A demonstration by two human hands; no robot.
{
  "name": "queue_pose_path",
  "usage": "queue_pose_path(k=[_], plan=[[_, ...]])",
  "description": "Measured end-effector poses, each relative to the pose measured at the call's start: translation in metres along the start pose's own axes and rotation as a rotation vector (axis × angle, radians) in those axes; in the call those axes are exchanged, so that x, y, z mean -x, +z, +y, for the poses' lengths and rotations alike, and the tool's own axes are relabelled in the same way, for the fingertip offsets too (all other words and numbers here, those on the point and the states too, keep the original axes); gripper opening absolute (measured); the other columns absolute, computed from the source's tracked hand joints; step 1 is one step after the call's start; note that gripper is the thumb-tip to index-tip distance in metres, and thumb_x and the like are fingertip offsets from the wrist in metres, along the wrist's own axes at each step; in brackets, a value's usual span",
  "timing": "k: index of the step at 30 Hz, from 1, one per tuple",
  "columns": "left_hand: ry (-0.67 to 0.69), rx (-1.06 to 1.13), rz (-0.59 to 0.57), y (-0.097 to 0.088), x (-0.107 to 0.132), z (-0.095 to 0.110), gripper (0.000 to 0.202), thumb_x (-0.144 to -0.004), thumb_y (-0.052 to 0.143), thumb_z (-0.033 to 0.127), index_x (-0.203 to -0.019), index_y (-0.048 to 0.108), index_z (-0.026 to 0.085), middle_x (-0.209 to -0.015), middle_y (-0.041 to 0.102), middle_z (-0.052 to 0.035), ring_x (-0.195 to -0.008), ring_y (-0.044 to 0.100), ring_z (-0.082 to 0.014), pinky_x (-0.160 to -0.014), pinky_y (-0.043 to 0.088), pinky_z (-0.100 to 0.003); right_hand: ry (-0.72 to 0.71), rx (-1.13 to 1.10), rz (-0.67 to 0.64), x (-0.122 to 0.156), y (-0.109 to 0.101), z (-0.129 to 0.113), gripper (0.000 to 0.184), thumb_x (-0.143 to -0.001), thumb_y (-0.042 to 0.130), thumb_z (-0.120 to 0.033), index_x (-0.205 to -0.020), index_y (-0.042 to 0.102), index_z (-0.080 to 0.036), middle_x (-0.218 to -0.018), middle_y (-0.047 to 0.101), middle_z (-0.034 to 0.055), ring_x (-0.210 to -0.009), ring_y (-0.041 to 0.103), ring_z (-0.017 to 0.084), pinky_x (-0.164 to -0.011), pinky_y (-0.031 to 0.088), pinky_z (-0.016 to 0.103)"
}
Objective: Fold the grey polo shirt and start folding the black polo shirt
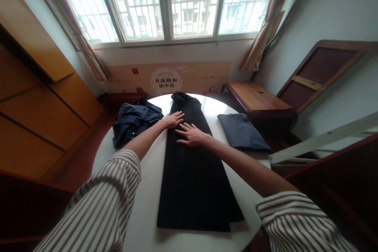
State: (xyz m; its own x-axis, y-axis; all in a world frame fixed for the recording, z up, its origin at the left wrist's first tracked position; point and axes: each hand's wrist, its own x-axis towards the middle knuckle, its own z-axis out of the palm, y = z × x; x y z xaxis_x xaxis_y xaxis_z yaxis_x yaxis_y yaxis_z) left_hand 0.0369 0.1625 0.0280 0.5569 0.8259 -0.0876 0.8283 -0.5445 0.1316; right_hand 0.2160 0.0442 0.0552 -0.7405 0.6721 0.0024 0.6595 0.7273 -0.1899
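My left hand (173,120) and right hand (191,134) lie open and flat, gripping nothing, on the long black garment (193,181), the middle one of three garments on the round white counter (141,212). One crumpled navy garment (134,122) sits just to its left, and one folded slate-blue garment (240,132) lies to its right.

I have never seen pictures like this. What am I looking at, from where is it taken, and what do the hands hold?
There is no machine here, only a person's two bare hands. The picture comes from one camera worn on the person's head, looking forward and down. On a round white table lies a long black garment, spread flat. A crumpled dark blue garment lies to its left, and a folded grey-blue garment to its right. The left hand and the right hand rest open on the black garment and hold nothing.
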Motion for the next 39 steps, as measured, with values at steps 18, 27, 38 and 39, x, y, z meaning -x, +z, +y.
queue_pose_path(k=[18, 27, 38, 39], plan=[[-0.201, -0.027, 0.092, 0.029, -0.067, 0.003, 0.068, -0.099, 0.016, 0.059, -0.158, 0.016, 0.025, -0.163, 0.017, -0.0109, -0.15, 0.014, -0.0326, -0.119, 0.011, -0.054, -0.641, -0.324, 0.006, 0.143, 0.048, -0.121, 0.047, -0.101, 0.042, -0.031, -0.146, 0.042, -0.018, -0.149, 0.049, 0.0083, -0.144, 0.033, 0.021, -0.118, 0.026, 0.043], [-0.203, 0.007, 0.143, 0.027, -0.063, 0.007, 0.06, -0.1, 0.023, 0.049, -0.156, 0.025, 0.025, -0.161, 0.025, -0.0095, -0.149, 0.019, -0.0309, -0.118, 0.014, -0.054, -0.105, -0.124, 0.085, 0.036, 0.023, -0.035, 0.055, -0.1, 0.042, -0.048, -0.145, 0.045, -0.017, -0.153, 0.04, 0.0157, -0.143, 0.033, 0.033, -0.114, 0.025, 0.057], [-0.338, 0.012, 0.291, 0.022, -0.051, 0.017, 0.054, -0.1, 0.023, 0.032, -0.149, 0.038, 0.015, -0.157, 0.033, -0.0131, -0.147, 0.018, -0.0337, -0.115, 0.018, -0.064, -0.329, -0.344, -0.069, 0.113, 0.042, -0.116, 0.077, -0.094, 0.045, -0.06, -0.157, 0.021, -0.022, -0.162, 0.015, 0.0137, -0.15, 0.004, 0.032, -0.119, 0.003, 0.059], [-0.315, 0.012, 0.283, 0.02, -0.053, 0.017, 0.054, -0.1, 0.025, 0.032, -0.149, 0.038, 0.015, -0.158, 0.031, -0.0124, -0.148, 0.017, -0.0326, -0.116, 0.016, -0.062, -0.355, -0.365, -0.073, 0.12, 0.039, -0.121, 0.076, -0.094, 0.048, -0.057, -0.157, 0.02, -0.024, -0.163, 0.015, 0.0127, -0.15, 0.005, 0.03, -0.119, 0.004, 0.057]])
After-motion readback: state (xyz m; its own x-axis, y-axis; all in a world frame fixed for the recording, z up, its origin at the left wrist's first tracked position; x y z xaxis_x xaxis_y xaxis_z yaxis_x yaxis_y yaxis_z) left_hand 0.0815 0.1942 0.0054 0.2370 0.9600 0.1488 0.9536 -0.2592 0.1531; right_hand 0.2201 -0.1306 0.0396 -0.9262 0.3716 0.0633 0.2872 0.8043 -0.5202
